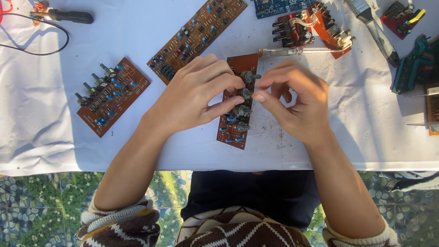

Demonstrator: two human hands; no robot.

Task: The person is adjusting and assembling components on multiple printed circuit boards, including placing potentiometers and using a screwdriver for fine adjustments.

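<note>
Head view, looking straight down: the fingertips of both hands meet over a small brown circuit board (234,120) lying at the middle of the white cloth (320,146). The left hand (194,96) rests across the board's left edge, its thumb and forefinger curled and pinching at one of the metal knob shafts (250,76) that stand in a row along the board. The right hand (297,103) comes in from the other side, its fingers bent and drawn together, tips touching the same row of shafts just beside the left thumb. A clear-handled screwdriver (297,51) lies just beyond the right hand. To the left sits a second brown board with knobs (113,96), well apart, and a long brown board (196,34) lies above the left hand. Red boards (311,27) lie at the top.
</note>
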